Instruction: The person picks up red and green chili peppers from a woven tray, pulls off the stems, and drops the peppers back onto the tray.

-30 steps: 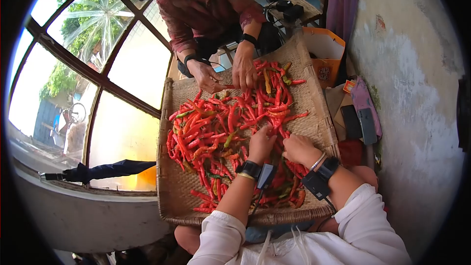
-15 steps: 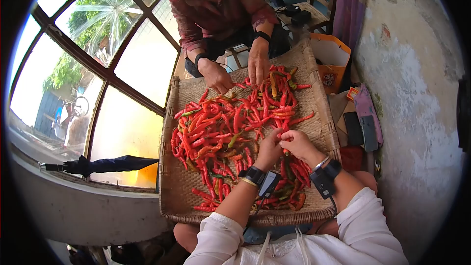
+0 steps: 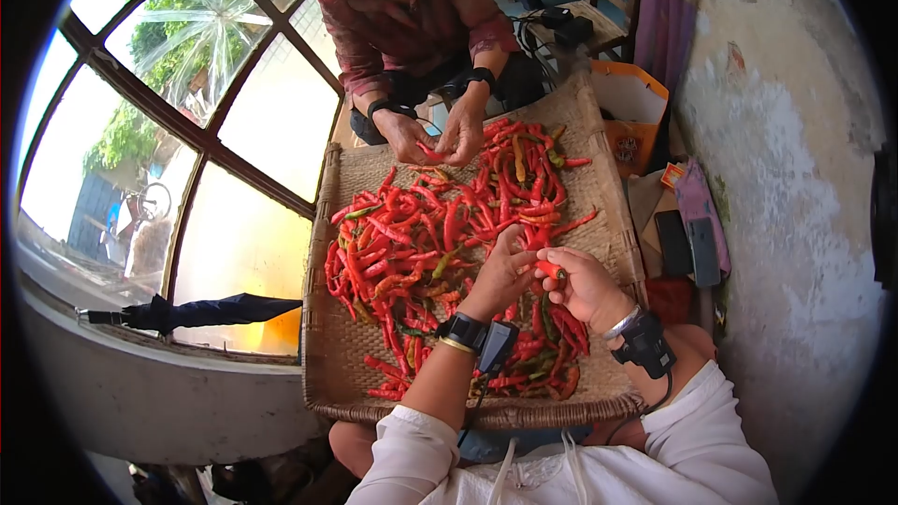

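Note:
A red chilli pepper [image 3: 550, 269] is pinched in my right hand [image 3: 582, 288], held over the right part of the woven tray [image 3: 599, 196]. Just left of it, my left hand [image 3: 505, 271] has its fingers apart and seems to hold nothing. Its fingertips are close to the held pepper. Beneath and around both hands lie many chilli peppers [image 3: 374, 252], mostly red, with a few green or brownish ones. Some peppers near the tray's front are partly hidden by my forearms.
Across the tray sits another person, both hands [image 3: 435, 140] around a red pepper. A folded umbrella [image 3: 215, 313] lies on the sill at left. To the right are an orange box [image 3: 631, 145], a black phone [image 3: 672, 243], a grey phone [image 3: 703, 252] and the wall [image 3: 786, 224].
My hands have moved apart, and the pepper now shows in my right hand while my left fingers have spread. The other person's hands have drawn together and back toward their body.

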Demonstrator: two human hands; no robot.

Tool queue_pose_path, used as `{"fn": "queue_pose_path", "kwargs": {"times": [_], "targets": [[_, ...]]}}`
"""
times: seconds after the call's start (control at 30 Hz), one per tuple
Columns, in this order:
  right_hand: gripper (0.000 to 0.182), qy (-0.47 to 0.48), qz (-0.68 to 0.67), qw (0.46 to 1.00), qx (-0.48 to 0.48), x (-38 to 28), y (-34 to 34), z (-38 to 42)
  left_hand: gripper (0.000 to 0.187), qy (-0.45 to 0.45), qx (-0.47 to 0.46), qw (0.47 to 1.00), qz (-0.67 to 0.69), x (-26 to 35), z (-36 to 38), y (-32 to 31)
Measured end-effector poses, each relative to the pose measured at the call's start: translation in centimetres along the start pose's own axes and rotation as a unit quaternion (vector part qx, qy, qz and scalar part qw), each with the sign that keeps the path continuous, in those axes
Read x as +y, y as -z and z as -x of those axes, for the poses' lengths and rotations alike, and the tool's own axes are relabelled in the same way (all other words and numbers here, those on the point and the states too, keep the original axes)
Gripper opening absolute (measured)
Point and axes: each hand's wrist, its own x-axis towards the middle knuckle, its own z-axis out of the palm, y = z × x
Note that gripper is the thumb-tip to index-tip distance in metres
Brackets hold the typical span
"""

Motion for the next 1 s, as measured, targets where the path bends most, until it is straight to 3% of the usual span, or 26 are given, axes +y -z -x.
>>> {"fn": "queue_pose_path", "kwargs": {"times": [0.07,0.13,0.2,0.33,0.53,0.7,0.73,0.8,0.83,1.0], "targets": [[0.020,0.011,-0.030,0.999,0.014,-0.4,-0.2,0.0,0.022,0.003,0.001,1.000,0.011,-0.2,-0.2,0.2],[0.017,0.077,-0.053,0.994,0.051,-0.6,-0.5,0.1,0.020,0.213,-0.139,0.958,0.132,-0.1,-0.2,1.1],[0.017,0.089,-0.040,0.994,0.041,-1.1,-0.6,0.0,0.021,0.246,-0.081,0.926,0.274,-0.1,-0.2,1.4],[0.014,0.090,-0.018,0.996,0.008,-1.0,-0.8,0.3,0.020,0.369,-0.006,0.886,0.281,-0.1,-1.1,3.4],[0.014,0.081,-0.006,0.997,0.001,-0.8,-0.8,0.3,0.020,0.373,0.135,0.845,0.358,-1.6,-0.8,4.8],[0.013,0.078,-0.006,0.997,-0.010,-0.3,-0.8,0.0,0.021,0.348,0.179,0.841,0.375,-2.0,-1.0,4.9],[0.013,0.082,-0.007,0.997,-0.003,-0.3,-1.1,-0.2,0.031,0.330,0.170,0.830,0.417,-2.3,-1.2,5.0],[0.017,0.089,0.001,0.996,-0.012,-0.4,-0.8,0.2,0.047,0.356,0.183,0.832,0.385,-1.7,-1.5,4.6],[0.018,0.087,0.004,0.996,-0.013,-0.4,-0.8,0.2,0.053,0.357,0.147,0.842,0.378,-2.2,-1.3,4.6],[0.018,0.089,-0.007,0.996,0.013,-0.9,-0.8,0.4,0.040,0.367,0.066,0.896,0.240,-3.6,-0.8,1.6]]}}
